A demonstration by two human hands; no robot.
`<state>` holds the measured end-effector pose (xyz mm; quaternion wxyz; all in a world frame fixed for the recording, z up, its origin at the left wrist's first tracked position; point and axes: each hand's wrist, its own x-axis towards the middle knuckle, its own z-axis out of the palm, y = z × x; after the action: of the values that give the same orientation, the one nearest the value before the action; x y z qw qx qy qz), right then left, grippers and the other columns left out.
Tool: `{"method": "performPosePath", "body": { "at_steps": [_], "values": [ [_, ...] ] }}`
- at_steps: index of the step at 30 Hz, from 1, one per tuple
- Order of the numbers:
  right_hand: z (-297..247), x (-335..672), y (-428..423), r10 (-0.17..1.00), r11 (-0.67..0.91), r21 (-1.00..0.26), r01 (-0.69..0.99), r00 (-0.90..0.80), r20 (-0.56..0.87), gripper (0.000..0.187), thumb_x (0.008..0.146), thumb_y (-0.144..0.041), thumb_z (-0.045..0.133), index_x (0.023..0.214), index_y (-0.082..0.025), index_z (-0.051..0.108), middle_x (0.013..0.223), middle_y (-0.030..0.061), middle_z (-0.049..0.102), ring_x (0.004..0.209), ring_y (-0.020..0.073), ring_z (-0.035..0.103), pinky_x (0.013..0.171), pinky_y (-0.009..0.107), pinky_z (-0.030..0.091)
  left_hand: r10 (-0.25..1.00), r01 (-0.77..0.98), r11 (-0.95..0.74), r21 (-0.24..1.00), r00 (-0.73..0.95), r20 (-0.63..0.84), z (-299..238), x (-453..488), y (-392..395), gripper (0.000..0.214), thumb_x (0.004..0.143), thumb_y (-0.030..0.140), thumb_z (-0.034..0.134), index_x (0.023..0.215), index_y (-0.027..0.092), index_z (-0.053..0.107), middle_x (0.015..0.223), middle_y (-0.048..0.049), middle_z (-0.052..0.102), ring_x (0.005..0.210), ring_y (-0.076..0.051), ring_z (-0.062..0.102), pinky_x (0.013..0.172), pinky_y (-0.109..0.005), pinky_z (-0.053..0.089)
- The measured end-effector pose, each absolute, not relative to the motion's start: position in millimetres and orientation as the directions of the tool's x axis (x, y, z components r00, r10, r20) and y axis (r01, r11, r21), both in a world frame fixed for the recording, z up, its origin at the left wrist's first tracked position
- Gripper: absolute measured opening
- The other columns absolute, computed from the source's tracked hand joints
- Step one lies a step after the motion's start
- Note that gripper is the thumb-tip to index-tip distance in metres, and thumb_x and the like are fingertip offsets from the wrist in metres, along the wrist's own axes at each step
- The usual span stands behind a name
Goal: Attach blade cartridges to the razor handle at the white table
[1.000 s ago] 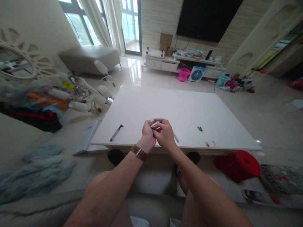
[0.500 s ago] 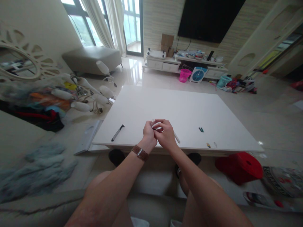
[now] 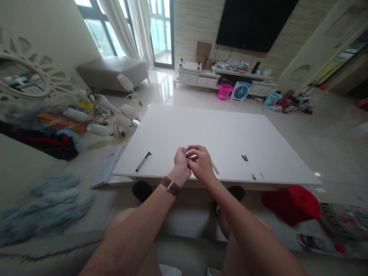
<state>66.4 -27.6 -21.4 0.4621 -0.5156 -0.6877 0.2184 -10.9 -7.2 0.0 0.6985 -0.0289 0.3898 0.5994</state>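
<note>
My left hand (image 3: 181, 159) and my right hand (image 3: 200, 159) meet over the near edge of the white table (image 3: 212, 126). The left fingers are curled closed, and a bit of something whitish shows at their top. My right fingers bend in against the left hand, closed on something small and dark that I cannot make out. Left of them lies a slim grey-and-black tool (image 3: 143, 161) with a small dark forked head. A thin white stick (image 3: 215, 167) lies just right of my right hand, partly covered by it.
Two small dark green pieces (image 3: 244, 158), a small yellowish-brown piece (image 3: 253, 176) and a small pale loop (image 3: 262, 176) lie on the table's right side. A red stool (image 3: 291, 205) stands by its near right corner. A lamp with several white shades (image 3: 99, 129) is at left.
</note>
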Motion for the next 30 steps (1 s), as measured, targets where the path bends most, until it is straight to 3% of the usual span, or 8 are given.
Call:
{"method": "performPosePath", "body": {
  "at_steps": [23,30],
  "values": [
    [-19.2,67.3,-28.4,0.914,0.365,-0.766,0.529,-0.047,0.403,0.016,0.072,-0.008,0.069,0.074,-0.024,0.071,0.108,0.0049,0.068,0.106,0.024,0.059,0.095,0.042,0.048,0.817,-0.859,0.285,0.426,-0.015,-0.577,-1.8,-10.2,-7.8,0.018,0.082,0.012,0.043,0.067,0.015,0.052,0.06,0.0005,0.054,0.046,-0.01,0.048,0.047,-0.022,0.039],
    [-21.4,68.1,-28.3,0.908,0.379,-0.759,0.529,-0.055,0.416,0.017,0.072,-0.008,0.068,0.071,-0.024,0.071,0.108,0.0046,0.068,0.107,0.0235,0.058,0.096,0.041,0.047,0.818,-0.842,0.295,0.452,-0.022,-0.574,-5.5,-10.5,-7.9,0.016,0.084,0.015,0.044,0.072,0.015,0.055,0.067,-0.0012,0.059,0.048,-0.011,0.051,0.048,-0.023,0.04]
  ]
}}
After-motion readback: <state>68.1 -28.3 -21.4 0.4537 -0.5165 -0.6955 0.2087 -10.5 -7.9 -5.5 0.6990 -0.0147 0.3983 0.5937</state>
